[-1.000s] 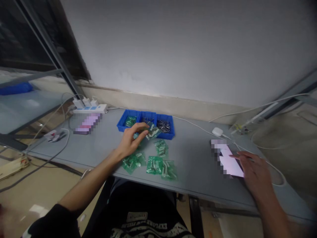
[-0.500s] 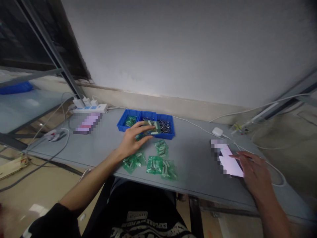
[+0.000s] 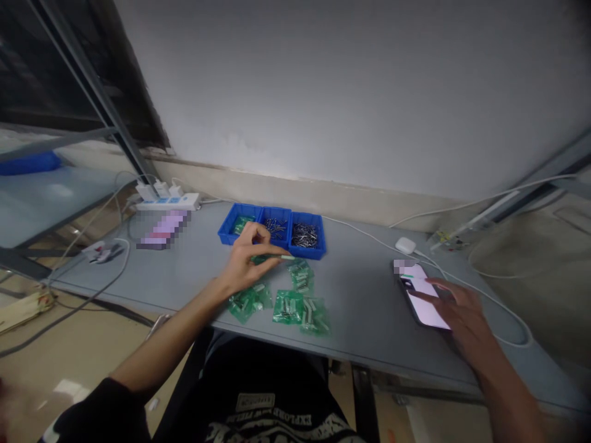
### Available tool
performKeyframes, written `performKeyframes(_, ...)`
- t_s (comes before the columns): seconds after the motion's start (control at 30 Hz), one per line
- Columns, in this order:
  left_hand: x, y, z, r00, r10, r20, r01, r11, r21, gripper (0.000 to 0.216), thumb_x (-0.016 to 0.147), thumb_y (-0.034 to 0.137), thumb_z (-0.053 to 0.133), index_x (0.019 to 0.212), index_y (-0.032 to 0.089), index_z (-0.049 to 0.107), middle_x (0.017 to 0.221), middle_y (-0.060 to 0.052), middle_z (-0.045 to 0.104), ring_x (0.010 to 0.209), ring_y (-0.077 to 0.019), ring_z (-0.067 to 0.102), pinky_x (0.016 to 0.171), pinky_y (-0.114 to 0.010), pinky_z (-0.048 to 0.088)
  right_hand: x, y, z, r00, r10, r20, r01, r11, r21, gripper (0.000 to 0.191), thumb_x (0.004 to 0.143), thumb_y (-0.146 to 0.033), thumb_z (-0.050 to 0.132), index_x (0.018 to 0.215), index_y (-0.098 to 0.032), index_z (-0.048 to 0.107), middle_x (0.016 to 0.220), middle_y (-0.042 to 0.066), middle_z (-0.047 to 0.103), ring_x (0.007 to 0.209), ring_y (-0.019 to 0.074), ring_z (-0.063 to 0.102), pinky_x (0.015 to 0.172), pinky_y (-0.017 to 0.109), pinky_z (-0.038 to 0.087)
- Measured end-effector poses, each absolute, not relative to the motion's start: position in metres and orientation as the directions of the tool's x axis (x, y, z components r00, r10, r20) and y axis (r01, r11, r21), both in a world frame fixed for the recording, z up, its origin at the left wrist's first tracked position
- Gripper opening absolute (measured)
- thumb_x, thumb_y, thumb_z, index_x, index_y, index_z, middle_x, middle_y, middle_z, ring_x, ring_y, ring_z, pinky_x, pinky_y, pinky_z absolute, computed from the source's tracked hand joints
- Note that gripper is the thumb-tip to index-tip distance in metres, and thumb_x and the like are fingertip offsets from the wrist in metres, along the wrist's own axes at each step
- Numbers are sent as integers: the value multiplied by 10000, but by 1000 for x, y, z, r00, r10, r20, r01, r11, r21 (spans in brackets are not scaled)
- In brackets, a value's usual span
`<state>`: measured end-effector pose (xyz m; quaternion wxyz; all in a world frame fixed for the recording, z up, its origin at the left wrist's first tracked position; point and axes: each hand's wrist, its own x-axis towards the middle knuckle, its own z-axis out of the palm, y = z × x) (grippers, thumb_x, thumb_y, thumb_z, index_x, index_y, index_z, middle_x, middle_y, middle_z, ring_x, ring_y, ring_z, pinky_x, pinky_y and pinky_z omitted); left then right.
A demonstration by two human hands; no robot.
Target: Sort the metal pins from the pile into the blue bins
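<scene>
My left hand (image 3: 249,258) is closed in a pinch in front of the blue bins. Between its thumb and index finger is a small green plastic packet (image 3: 287,257), mostly hidden and seen nearly edge-on. Below that hand several green packets with light, rod-like pieces lie on the table, one (image 3: 287,307) near the front edge and another (image 3: 301,275) behind it. On the right, my right hand (image 3: 462,314) is open above a phone (image 3: 427,301) with a lit screen. Its fingers are stretched over the screen, and I cannot tell whether they touch it.
Three joined blue bins (image 3: 308,252) stand by the wall; two hold small metal parts (image 3: 305,235), the left one green packets (image 3: 242,223). A second phone (image 3: 165,231) and a power strip (image 3: 191,202) are at left. A white earbud case (image 3: 405,245) and cables lie at right.
My left hand has turned the packet from face-up to nearly edge-on and drawn it off the bins. My right hand has shifted left, further over the phone.
</scene>
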<state>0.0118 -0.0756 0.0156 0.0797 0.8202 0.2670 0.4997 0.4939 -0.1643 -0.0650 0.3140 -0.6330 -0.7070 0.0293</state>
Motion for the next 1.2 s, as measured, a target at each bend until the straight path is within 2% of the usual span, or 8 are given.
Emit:
performKeyframes(0.17, 13, -76, 18, 377, 511, 772, 283, -858, 430, 92, 974, 255, 683, 1020, 230, 759, 995, -58, 708, 1014, -213, 635, 926, -413, 518, 498, -162, -68, 30, 871, 490, 899, 190, -394, 594, 1007, -657, 367, 944, -273, 816, 1284, 77, 665, 1205, 315, 565, 1099, 514, 362)
performKeyframes(0.27, 13, -77, 13, 346, 610, 712, 297, -792, 534, 99, 977, 277, 686, 1042, 202, 694, 972, -50, 732, 918, -178, 685, 838, -341, 553, 498, -163, -67, 77, 818, 570, 901, 187, -391, 557, 1012, -622, 395, 911, -248, 796, 1203, 87, 694, 1167, 311, 598, 1081, 514, 383)
performKeyframes(0.4, 12, -77, 5, 241, 691, 681, 296, -721, 627, 256, 953, 316, 721, 1150, 206, 600, 992, -36, 727, 860, -147, 720, 777, -279, 567, 496, -165, -66, -48, 859, 509, 873, 284, -397, 494, 1013, -603, 418, 1034, -284, 794, 1311, 71, 651, 1189, 311, 585, 1061, 514, 421)
performKeyframes(0.57, 12, -75, 4, 277, 666, 692, 342, -742, 577, 144, 976, 325, 684, 1029, 195, 650, 955, -34, 731, 833, -139, 702, 767, -275, 568, 495, -163, -67, -66, 888, 455, 867, 277, -415, 515, 987, -652, 410, 1005, -327, 808, 1341, 47, 648, 1204, 330, 585, 1063, 543, 438)
performKeyframes(0.7, 12, -75, 5, 275, 672, 687, 347, -736, 581, 146, 972, 317, 691, 1036, 190, 655, 948, -32, 732, 818, -132, 695, 755, -264, 557, 493, -166, -62, 50, 861, 506, 869, 212, -447, 514, 985, -629, 419, 900, -295, 800, 1232, 69, 695, 1149, 334, 613, 1037, 547, 446)
performKeyframes(0.9, 11, -75, 8, 314, 651, 691, 319, -758, 569, 128, 1016, 290, 613, 1005, 188, 689, 953, -53, 736, 882, -159, 685, 819, -310, 551, 494, -166, -61, -17, 871, 490, 843, 277, -462, 512, 978, -644, 425, 1003, -307, 810, 1273, 67, 679, 1148, 327, 608, 1030, 538, 451)
performKeyframes(1.1, 12, -76, 14, 368, 619, 693, 298, -785, 543, 186, 1048, 237, 537, 1078, 205, 718, 1042, -80, 750, 1008, -195, 687, 920, -369, 548, 496, -162, -67, -54, 892, 449, 862, 268, -430, 563, 963, -709, 426, 972, -322, 835, 1314, 60, 660, 1156, 312, 596, 1045, 504, 456)
performKeyframes(1.2, 12, -76, 14, 375, 628, 682, 319, -778, 541, 213, 1051, 226, 525, 1153, 226, 712, 1098, -77, 755, 1043, -194, 687, 951, -389, 549, 493, -165, -64, 9, 882, 471, 874, 222, -432, 592, 970, -716, 417, 901, -304, 837, 1248, 68, 686, 1128, 301, 603, 1031, 495, 453)
